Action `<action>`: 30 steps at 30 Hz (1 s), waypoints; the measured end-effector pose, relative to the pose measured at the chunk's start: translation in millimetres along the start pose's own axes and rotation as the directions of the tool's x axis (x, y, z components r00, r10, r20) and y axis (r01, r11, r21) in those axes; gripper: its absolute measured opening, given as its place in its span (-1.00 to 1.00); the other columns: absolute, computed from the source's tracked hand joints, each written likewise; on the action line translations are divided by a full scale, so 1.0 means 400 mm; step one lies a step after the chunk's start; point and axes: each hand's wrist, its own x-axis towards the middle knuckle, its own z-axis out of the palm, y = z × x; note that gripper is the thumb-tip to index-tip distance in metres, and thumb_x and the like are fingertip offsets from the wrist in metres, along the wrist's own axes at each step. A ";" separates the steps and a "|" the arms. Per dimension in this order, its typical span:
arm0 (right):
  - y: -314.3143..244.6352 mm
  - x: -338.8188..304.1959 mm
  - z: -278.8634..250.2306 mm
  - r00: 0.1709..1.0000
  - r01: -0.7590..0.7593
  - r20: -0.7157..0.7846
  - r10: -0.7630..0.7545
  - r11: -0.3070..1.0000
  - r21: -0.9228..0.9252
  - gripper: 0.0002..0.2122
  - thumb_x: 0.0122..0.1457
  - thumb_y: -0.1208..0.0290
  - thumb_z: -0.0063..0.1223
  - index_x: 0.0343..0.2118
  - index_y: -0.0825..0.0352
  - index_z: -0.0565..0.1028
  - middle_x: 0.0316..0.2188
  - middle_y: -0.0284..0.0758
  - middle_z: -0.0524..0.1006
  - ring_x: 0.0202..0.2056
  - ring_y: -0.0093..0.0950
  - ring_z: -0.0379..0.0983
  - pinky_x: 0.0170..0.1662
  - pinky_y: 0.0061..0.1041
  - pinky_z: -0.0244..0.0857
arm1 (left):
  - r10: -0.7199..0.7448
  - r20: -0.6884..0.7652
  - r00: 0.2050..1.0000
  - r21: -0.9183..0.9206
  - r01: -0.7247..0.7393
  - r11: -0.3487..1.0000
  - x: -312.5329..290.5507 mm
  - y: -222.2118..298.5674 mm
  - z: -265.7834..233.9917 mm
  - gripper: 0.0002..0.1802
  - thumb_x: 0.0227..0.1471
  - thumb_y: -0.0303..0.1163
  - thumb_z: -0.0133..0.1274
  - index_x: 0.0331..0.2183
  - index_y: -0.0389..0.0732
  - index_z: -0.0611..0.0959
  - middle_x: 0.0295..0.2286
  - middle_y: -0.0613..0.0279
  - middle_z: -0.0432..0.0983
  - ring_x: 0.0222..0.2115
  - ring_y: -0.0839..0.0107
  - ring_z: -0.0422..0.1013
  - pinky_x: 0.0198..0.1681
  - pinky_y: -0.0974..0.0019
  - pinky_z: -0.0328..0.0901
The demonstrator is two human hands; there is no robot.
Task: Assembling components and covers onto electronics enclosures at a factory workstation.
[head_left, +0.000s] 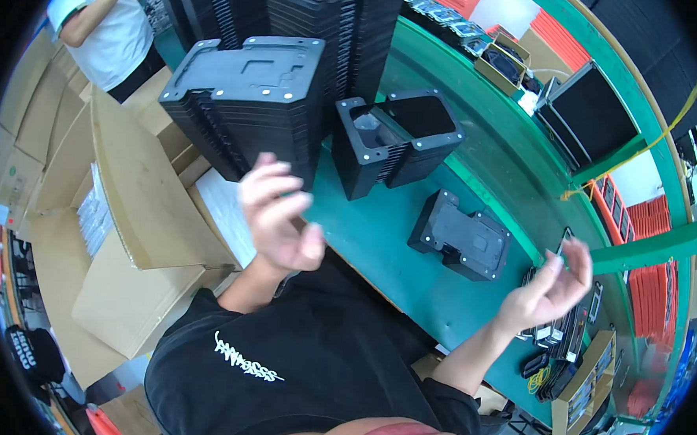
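Observation:
My left hand (279,218) is raised in front of a tall stack of black plastic trays (242,70). Its fingers are loosely bent and apart, with nothing between them. Over the right part of the green-topped bench (362,254), my right hand (551,287) is up with parted, half-curled fingers and holds nothing. Between the two hands, a short pile of the same black trays (466,238) lies on the bench. Behind it stands a taller stack (396,137) with openings in its top, where a clear plastic-like piece shows inside.
Open cardboard boxes (157,184) crowd my left side. More tall black stacks (335,28) rise at the back. A green shelf frame (654,248) borders the right, near dark devices and cables (551,338) and a small carton (584,387). Another person (106,31) stands at far left.

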 end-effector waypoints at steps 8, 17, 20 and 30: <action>-0.145 -0.138 0.216 0.290 -0.413 0.953 -0.086 0.887 0.205 -0.59 0.26 0.51 0.13 0.17 0.42 0.42 0.07 -0.13 0.55 0.08 -0.36 0.53 0.06 -0.38 0.46 | -0.388 -0.624 0.678 0.129 0.580 0.805 -0.030 -0.263 -0.094 -0.50 0.24 -0.30 0.04 0.11 -0.39 0.41 0.07 -0.05 0.40 0.11 0.11 0.37 0.24 0.09 0.21; -0.254 -0.503 0.443 0.575 -0.306 0.817 -0.051 0.912 0.273 0.02 0.14 0.34 0.28 0.44 0.51 -0.26 0.38 0.32 0.00 0.39 0.14 0.05 0.36 -0.29 0.11 | -0.370 -0.590 0.718 0.275 0.610 0.743 -0.075 -0.425 -0.116 -0.50 0.32 -0.10 0.01 -0.33 -0.41 0.67 -0.46 0.21 0.62 -0.45 0.34 0.48 -0.29 0.27 0.36; -0.274 -0.489 0.383 0.482 -0.377 0.874 -0.057 0.887 0.266 0.01 0.13 0.35 0.29 0.43 0.54 -0.24 0.39 0.32 -0.02 0.41 0.14 -0.01 0.38 -0.27 0.08 | -0.450 -0.564 0.693 0.200 0.643 0.739 -0.125 -0.472 -0.177 -0.47 0.32 -0.06 0.00 -0.36 -0.41 0.68 -0.48 0.22 0.61 -0.48 0.35 0.48 -0.32 0.27 0.37; -0.255 -0.462 0.104 0.501 -0.284 0.856 -0.126 0.910 0.301 -0.12 0.07 0.48 0.30 0.38 0.64 0.01 0.32 0.35 0.11 0.34 0.12 0.14 0.32 -0.23 0.20 | -0.570 -0.418 0.707 -0.050 0.609 0.791 -0.170 -0.251 -0.085 -0.58 0.25 -0.23 -0.13 -0.35 -0.41 0.64 -0.48 0.24 0.56 -0.48 0.50 0.39 -0.40 0.31 0.30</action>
